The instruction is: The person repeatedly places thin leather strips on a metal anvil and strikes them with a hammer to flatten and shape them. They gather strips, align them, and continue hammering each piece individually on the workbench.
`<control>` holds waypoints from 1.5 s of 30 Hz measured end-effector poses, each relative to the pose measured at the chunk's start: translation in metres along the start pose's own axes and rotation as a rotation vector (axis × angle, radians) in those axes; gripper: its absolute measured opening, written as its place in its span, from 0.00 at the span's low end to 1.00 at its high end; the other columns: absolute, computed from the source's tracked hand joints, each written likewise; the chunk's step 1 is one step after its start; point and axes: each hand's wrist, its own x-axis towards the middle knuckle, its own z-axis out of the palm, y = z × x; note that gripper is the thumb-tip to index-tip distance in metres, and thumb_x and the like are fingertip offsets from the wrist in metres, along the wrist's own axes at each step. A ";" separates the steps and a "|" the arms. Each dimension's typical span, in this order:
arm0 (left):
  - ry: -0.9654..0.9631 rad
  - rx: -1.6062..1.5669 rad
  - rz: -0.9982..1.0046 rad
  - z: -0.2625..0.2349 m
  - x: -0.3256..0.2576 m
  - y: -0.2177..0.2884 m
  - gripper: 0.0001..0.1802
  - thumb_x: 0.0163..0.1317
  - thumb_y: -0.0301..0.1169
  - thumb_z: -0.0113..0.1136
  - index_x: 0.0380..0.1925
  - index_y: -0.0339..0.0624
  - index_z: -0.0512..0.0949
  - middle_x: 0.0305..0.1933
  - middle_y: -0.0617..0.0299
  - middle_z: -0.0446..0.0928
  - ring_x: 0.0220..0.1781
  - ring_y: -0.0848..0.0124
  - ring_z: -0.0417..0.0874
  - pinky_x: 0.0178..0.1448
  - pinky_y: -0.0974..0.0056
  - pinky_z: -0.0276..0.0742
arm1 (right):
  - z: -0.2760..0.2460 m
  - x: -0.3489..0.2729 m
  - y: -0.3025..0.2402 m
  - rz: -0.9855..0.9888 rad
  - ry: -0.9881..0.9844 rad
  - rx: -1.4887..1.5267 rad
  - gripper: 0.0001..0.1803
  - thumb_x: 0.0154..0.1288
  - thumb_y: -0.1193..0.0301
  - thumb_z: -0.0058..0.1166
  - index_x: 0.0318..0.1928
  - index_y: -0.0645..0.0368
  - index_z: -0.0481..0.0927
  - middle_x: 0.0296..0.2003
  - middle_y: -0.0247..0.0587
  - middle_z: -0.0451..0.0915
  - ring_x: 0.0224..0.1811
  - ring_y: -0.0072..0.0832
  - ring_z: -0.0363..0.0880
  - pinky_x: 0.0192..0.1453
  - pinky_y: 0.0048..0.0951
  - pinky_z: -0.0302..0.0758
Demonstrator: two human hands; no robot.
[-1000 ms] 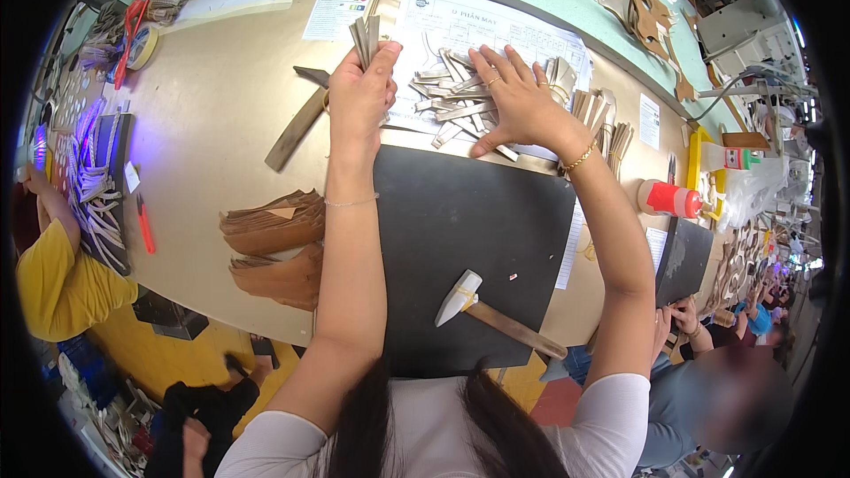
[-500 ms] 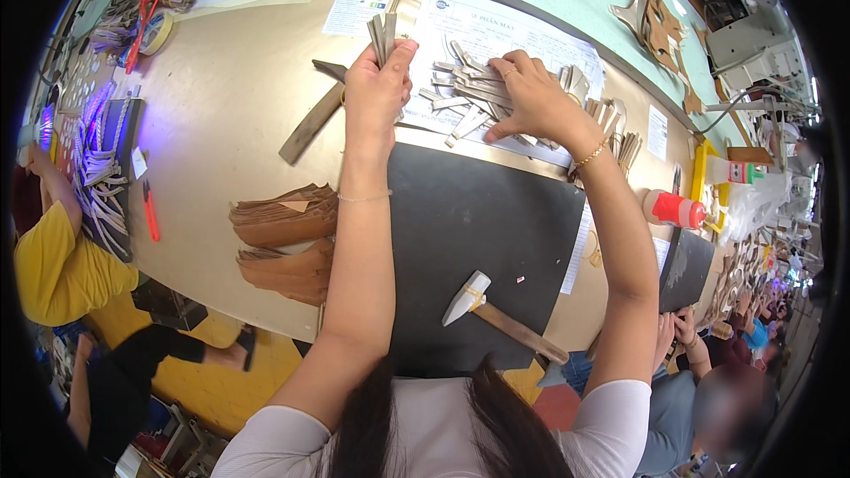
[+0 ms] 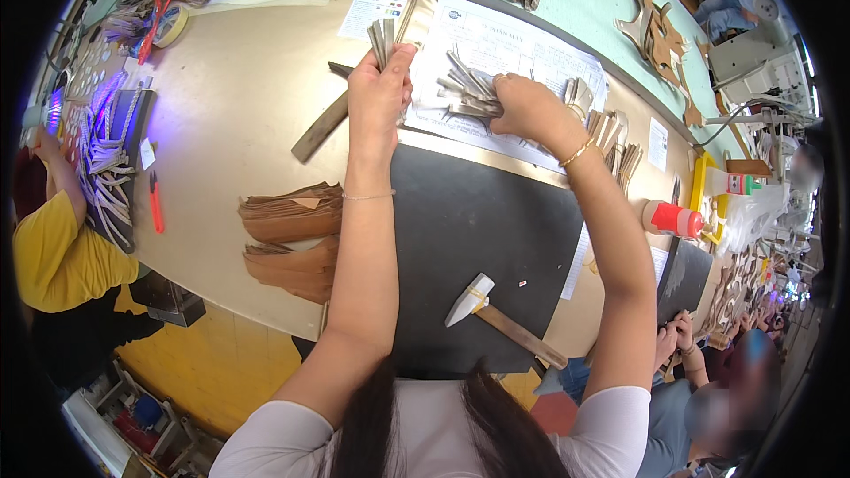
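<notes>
Strips (image 3: pixel 471 93) lie on white paper (image 3: pixel 531 49), gathered under the curled right hand (image 3: pixel 531 111) (sorting seems the step); left hand (image 3: pixel 379 87) clasps a small bundle (image 3: pixel 382 41). Next move, I judge, calls for aligning ends.

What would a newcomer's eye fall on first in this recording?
Probably the black mat in the middle, with a white-headed hammer lying toward its near right corner. Beyond it, the left hand holds a bundle of pale strips, and the right hand touches a loose heap of strips on a printed sheet.
</notes>
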 end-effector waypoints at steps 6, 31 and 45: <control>0.012 -0.099 0.031 -0.010 0.002 0.003 0.09 0.69 0.32 0.66 0.41 0.38 0.80 0.24 0.70 0.70 0.20 0.81 0.67 0.23 0.72 0.58 | 0.027 -0.010 -0.012 0.050 0.229 -0.076 0.21 0.51 0.66 0.72 0.41 0.67 0.81 0.36 0.52 0.85 0.39 0.45 0.88 0.42 0.41 0.86; -0.721 -0.362 -0.770 -0.041 -0.154 -0.002 0.43 0.67 0.75 0.43 0.64 0.54 0.73 0.55 0.61 0.81 0.51 0.65 0.86 0.45 0.51 0.86 | -0.035 -0.146 -0.129 -0.753 0.577 -0.485 0.23 0.53 0.55 0.69 0.48 0.32 0.73 0.54 0.30 0.68 0.62 0.34 0.73 0.66 0.47 0.70; -0.569 -0.419 -0.836 -0.048 -0.143 -0.040 0.17 0.73 0.47 0.61 0.39 0.45 0.82 0.40 0.59 0.86 0.41 0.67 0.88 0.47 0.57 0.86 | -0.002 -0.170 -0.159 -0.551 0.443 -0.235 0.13 0.57 0.71 0.60 0.42 0.58 0.75 0.44 0.43 0.74 0.45 0.36 0.80 0.45 0.34 0.82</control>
